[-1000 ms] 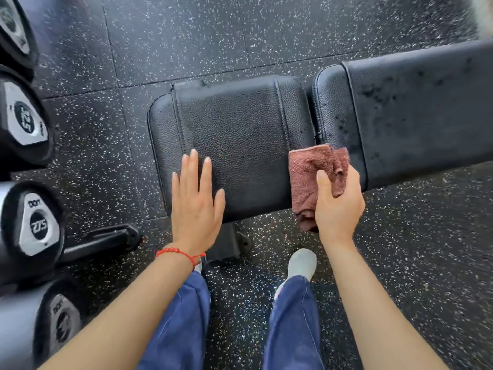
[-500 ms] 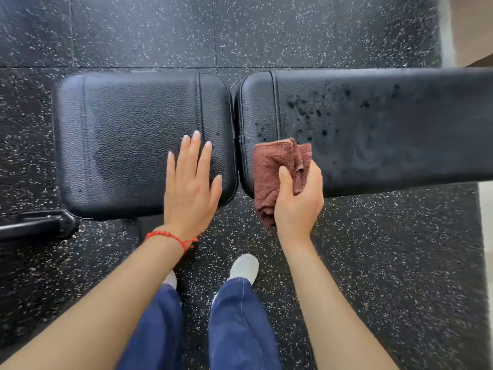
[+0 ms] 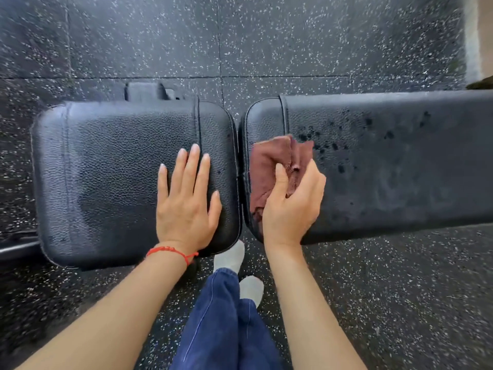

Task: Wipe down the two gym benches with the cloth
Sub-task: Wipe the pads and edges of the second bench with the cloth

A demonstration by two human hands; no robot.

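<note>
The short seat pad (image 3: 112, 180) on the left looks evenly dull, with no droplets showing, and the left hand (image 3: 186, 201) lies flat on its right part, fingers spread and holding nothing, a red string bracelet (image 3: 170, 251) at the wrist. A second ago this hand was pressed on the same pad, so it is bracing rather than wiping. Across the narrow gap, the right hand (image 3: 293, 206) grips the bunched reddish-brown cloth (image 3: 269, 166), thumb on top. The cloth has come off the pad's near edge, where it hung half a second back, and now sits fully on the left end of the long back pad (image 3: 400, 166) — the wipe has crossed over. Just right of the cloth, dark droplets (image 3: 333, 145) spot the surface, and further right it looks smeared. By my reading, the stroke should run rightward through those spots; only this one bench is in view, so the second bench's state cannot be told.
</note>
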